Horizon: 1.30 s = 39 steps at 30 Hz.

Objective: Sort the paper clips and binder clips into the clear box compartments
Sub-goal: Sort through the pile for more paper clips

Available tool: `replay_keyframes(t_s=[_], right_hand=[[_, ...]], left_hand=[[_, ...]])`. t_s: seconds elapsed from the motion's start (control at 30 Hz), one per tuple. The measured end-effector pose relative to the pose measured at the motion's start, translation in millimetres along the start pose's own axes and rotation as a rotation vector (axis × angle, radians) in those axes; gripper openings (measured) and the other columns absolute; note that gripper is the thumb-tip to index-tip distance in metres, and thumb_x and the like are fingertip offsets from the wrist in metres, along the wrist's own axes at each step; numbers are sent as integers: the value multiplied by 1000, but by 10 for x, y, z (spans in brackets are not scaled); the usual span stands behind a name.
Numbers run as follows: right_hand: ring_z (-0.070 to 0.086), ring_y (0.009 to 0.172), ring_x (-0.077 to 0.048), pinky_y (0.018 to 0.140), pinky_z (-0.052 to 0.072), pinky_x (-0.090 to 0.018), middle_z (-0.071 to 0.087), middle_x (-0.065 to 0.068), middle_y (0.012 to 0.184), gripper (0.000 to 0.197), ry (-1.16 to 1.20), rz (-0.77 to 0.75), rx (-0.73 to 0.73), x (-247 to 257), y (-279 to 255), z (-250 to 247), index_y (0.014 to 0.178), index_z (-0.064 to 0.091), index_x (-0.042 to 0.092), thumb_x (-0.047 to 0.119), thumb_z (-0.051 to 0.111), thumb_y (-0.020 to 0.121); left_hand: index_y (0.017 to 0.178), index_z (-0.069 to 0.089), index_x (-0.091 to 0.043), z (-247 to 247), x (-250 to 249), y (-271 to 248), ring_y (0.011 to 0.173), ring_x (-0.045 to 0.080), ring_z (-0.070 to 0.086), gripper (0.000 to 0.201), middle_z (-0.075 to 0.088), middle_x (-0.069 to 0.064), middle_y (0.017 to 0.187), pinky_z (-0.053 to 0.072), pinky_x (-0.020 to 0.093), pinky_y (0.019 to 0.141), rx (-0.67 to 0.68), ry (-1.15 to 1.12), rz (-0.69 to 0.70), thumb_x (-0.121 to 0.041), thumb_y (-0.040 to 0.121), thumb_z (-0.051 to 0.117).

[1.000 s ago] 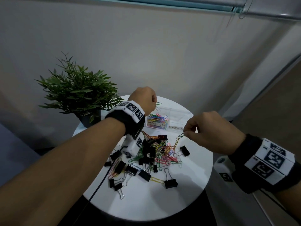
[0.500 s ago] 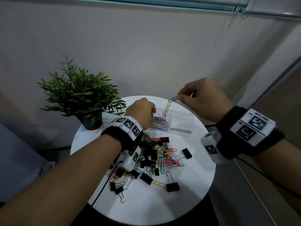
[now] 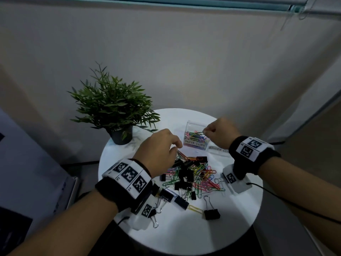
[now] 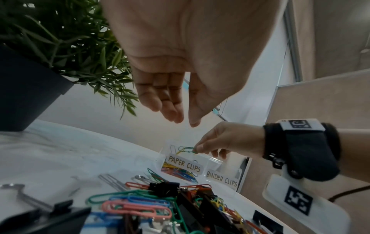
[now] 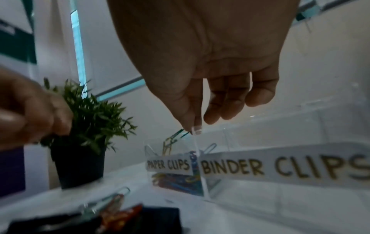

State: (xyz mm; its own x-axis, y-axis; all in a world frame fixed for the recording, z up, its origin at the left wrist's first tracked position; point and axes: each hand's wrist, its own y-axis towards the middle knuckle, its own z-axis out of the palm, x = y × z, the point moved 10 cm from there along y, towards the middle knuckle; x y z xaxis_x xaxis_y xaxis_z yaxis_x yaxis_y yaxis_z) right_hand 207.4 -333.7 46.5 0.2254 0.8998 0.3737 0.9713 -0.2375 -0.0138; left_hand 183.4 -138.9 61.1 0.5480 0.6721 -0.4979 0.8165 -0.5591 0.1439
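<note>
The right hand (image 3: 218, 133) hung over the clear box (image 3: 195, 124), thumb and forefinger pinched together on a green paper clip (image 4: 186, 149) with a yellow one hooked to it and dangling into the compartment labelled PAPER CLIPS. That compartment already held a bright heap of clips; the one beside it, labelled BINDER CLIPS, looked to hold none (its far end was hidden behind the wrist). The step in hand, I judged, was the drop: the clips were over the right compartment and only needed letting go, with the pinch opened cleanly so the linked pair fell inside the wall and did not catch on the rim.

The left hand (image 3: 160, 154) hovered in front of the box, over the near edge of the mixed pile (image 3: 191, 176) on the round white table (image 3: 230, 228), fingers straight and a little apart from the thumb, holding nothing. Its next move, likely, was another pick from the pile, where paper clips and black binder clips (image 3: 212, 214) lay tangled, so a single piece would need teasing free. A potted plant (image 3: 114, 108) stood left of the box.
</note>
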Motion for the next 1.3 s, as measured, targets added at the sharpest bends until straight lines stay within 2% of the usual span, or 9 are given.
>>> replay_keyframes(t_s=[0.23, 0.33, 0.43, 0.57, 0.67, 0.77, 0.93, 1.17, 1.3], right_hand=[[53, 110, -29, 94, 44, -40, 58, -6, 117, 28, -250, -220, -103, 244, -59, -41, 116, 68, 27, 26, 56, 91], [48, 114, -27, 97, 35, -44, 56, 0, 125, 33, -331, -352, 16, 362, -114, 171, 120, 65, 30, 26, 44, 94], [45, 116, -27, 98, 31, -44, 53, 4, 131, 35, -456, -338, 158, 261, -126, 382, 115, 65, 30, 30, 35, 96], [47, 117, -27, 104, 29, -46, 56, 2, 130, 33, -396, -352, 66, 332, -234, 238, 120, 63, 26, 29, 42, 95], [55, 107, -25, 96, 37, -39, 64, 1, 117, 29, -249, -416, -20, 470, -492, 70, 115, 66, 24, 25, 50, 91], [62, 93, -14, 82, 45, -27, 70, 7, 106, 22, -145, -436, 139, 490, -820, 176, 106, 70, 26, 23, 53, 91], [57, 77, -4, 73, 49, -27, 68, 16, 91, 17, -143, -412, 290, 401, -1295, 337, 96, 67, 33, 26, 53, 88], [59, 98, -22, 78, 48, -34, 62, 5, 102, 39, -325, -517, 336, 539, -1875, 667, 101, 64, 25, 36, 29, 88], [63, 85, -27, 64, 47, -34, 61, 0, 86, 27, -408, -508, 280, 507, -1842, 786, 82, 66, 23, 37, 43, 84]], left_hand=[[104, 68, -29, 55, 64, -139, 95, 14, 57, 20, 58, -7, 107, 50, 36, 85, 16, -7, -27, -21, 94, 53], [102, 68, -29, 46, 135, -183, 95, 13, 57, 23, 58, -7, 106, 49, 35, 85, 13, -4, -45, -17, 93, 52], [101, 68, -30, 41, 203, -233, 92, 13, 57, 23, 59, -8, 104, 49, 35, 84, 18, -5, -52, -16, 92, 53], [103, 69, -30, 50, 294, -332, 91, 10, 57, 22, 60, -10, 104, 50, 32, 84, 47, 16, -61, -18, 92, 54], [102, 68, -32, 130, 293, -447, 86, 6, 55, 21, 60, -13, 98, 49, 28, 80, 125, 46, -36, -21, 91, 55], [101, 68, -33, 211, 273, -573, 86, 6, 58, 22, 58, -16, 91, 48, 25, 76, 191, 60, -18, -21, 90, 54], [94, 69, -33, 119, 463, -776, 81, 4, 57, 21, 62, -16, 86, 50, 29, 76, 160, 38, -66, -18, 86, 58], [85, 68, -37, 106, 693, -1156, 75, 0, 57, 13, 59, -18, 75, 51, 28, 74, 150, 59, -151, -25, 82, 64], [82, 68, -31, 175, 698, -1186, 77, 3, 58, 6, 60, -16, 73, 51, 26, 73, 132, 114, -213, -35, 83, 63]])
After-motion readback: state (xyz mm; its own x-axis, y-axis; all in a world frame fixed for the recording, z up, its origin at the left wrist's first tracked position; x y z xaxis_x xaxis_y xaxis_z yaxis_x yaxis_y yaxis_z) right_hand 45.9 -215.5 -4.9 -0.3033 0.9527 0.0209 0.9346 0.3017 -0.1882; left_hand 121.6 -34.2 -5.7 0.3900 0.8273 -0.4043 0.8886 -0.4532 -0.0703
